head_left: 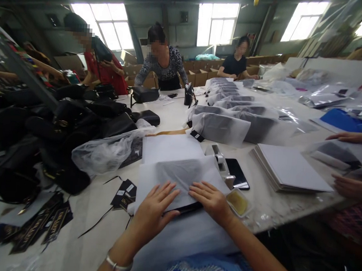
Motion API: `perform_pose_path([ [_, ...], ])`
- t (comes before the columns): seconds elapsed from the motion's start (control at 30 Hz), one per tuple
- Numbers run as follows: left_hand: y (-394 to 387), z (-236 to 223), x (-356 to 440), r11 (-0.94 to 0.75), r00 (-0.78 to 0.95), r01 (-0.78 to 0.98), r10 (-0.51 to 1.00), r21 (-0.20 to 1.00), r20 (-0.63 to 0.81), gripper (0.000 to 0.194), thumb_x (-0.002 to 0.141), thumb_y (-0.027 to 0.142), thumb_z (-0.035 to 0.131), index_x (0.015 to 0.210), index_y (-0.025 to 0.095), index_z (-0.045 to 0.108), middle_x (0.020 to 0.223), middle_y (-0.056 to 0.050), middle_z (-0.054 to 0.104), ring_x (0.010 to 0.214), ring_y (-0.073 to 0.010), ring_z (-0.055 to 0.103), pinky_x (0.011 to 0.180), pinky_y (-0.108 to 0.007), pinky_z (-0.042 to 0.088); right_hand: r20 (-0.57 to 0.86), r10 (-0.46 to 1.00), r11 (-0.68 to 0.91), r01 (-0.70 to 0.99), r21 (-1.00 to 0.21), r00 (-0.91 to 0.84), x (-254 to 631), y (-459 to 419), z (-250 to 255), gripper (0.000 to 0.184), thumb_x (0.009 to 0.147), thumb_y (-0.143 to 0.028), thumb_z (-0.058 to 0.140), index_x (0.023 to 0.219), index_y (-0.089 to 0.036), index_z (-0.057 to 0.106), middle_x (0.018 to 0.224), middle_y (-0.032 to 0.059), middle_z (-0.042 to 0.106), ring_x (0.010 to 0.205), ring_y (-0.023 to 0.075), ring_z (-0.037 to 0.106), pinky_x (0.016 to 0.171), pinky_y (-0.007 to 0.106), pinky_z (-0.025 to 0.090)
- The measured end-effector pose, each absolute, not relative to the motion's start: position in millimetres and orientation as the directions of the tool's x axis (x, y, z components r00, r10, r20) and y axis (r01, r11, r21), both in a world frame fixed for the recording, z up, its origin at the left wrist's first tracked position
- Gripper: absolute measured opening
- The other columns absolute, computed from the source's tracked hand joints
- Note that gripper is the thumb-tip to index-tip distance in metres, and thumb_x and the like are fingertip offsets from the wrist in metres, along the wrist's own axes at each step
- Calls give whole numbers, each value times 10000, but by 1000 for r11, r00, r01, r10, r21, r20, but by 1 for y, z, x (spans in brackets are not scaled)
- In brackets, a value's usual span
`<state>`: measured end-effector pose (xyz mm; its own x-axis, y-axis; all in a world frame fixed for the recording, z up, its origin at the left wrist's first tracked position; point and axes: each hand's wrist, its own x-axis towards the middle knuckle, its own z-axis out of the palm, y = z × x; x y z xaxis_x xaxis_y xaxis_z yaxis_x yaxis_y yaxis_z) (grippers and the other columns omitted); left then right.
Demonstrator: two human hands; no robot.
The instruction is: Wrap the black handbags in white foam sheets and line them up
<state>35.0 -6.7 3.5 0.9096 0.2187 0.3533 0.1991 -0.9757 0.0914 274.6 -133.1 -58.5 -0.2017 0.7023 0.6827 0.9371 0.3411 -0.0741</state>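
Note:
A dark handbag lies in front of me under a sheet of white tissue paper (149, 172), its black edge showing along the near side. My left hand (156, 205) rests flat on the paper at the left, fingers spread and thumb by the bag's near edge. On the right part of the same sheet, my right hand (212, 201) presses with fingers stretched out. Black hang tags (125, 194) with cords lie left of the bag. A tape dispenser (219, 160) stands beyond my right hand, beside a dark phone (236, 173) and a small dish with a yellow sponge-like pad (238, 201).
Black handbags (68, 120) are heaped at the left, with a crumpled plastic bag (106, 151) beside them. Paper-wrapped bags (221, 127) stand in rows beyond. A stack of white boards (291, 166) lies right. A co-worker's hands (352, 187) hold a wrapped bag; several people work across the table.

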Motion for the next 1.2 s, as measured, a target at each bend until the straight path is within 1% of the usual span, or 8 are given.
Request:
perform_pose_path([
  [0.1, -13, -26, 50, -979, 925, 203, 196, 14, 326, 568, 931, 334, 587, 1450, 180, 416, 1514, -113, 442, 1395, -305, 420, 1088, -542, 454, 663, 718, 340, 938, -70, -210, 280, -138, -61, 341, 968, -78, 484, 1222, -214, 666, 1205, 71, 708, 1185, 192, 631, 1054, 417, 502],
  [0.3, -17, -65, 40, -976, 894, 210, 166, -62, 415, 427, 941, 58, 440, 1338, 172, 546, 1467, -81, 510, 1371, -271, 459, 1081, -509, 469, 661, 727, 325, 941, -94, -185, 279, -155, -76, 343, 959, -47, 471, 1185, -200, 678, 1209, 57, 708, 1177, 194, 636, 1030, 421, 521],
  [0.4, -21, -71, 35, -980, 881, 195, 156, -42, 447, 408, 944, 53, 437, 1307, 177, 577, 1425, -76, 558, 1354, -265, 481, 1078, -510, 471, 654, 741, 304, 945, -123, -153, 276, -165, -81, 347, 957, -35, 470, 1183, -203, 673, 1224, 49, 702, 1184, 191, 631, 1032, 414, 517],
  [0.6, -28, -74, 37, -975, 853, 223, 193, -5, 484, 349, 963, 165, 509, 1306, 183, 575, 1386, -91, 593, 1324, -277, 516, 1080, -533, 461, 549, 830, 219, 964, -151, -102, 270, -172, -79, 405, 930, -185, 617, 1333, -200, 580, 1279, 91, 664, 1210, 227, 599, 1085, 462, 464],
  [0.83, -13, -75, 48, -965, 856, 262, 234, 4, 461, 355, 963, 137, 490, 1301, 199, 582, 1396, -72, 585, 1335, -269, 503, 1094, -531, 444, 540, 836, 185, 977, -105, -100, 276, -147, -76, 328, 926, -106, 578, 1219, -226, 664, 1251, 77, 670, 1176, 228, 603, 1086, 458, 447],
  [1.0, -8, -80, 52, -964, 847, 263, 245, 27, 471, 375, 966, 121, 464, 1309, 214, 583, 1376, -70, 600, 1313, -254, 528, 1111, -533, 422, 587, 810, 165, 964, -207, -13, 279, -173, -61, 276, 954, -122, 541, 1156, -243, 685, 1238, 51, 686, 1188, 207, 605, 1090, 435, 441],
  [1.1, -7, -85, 50, -966, 850, 259, 239, 23, 469, 399, 967, 118, 451, 1336, 225, 564, 1387, -71, 590, 1325, -255, 513, 1114, -536, 414, 621, 777, 54, 972, -227, 102, 292, -200, -52, 299, 956, -177, 563, 1230, -258, 649, 1264, 56, 674, 1222, 224, 586, 1115, 450, 416],
  [1.2, -5, -89, 49, -968, 852, 252, 224, 6, 473, 400, 967, 136, 468, 1347, 228, 551, 1398, -62, 580, 1326, -259, 510, 1111, -538, 416, 654, 693, -204, 953, -225, 303, 317, -214, -48, 363, 955, -258, 568, 1317, -235, 599, 1386, 94, 584, 1331, 294, 485, 1137, 512, 373],
])
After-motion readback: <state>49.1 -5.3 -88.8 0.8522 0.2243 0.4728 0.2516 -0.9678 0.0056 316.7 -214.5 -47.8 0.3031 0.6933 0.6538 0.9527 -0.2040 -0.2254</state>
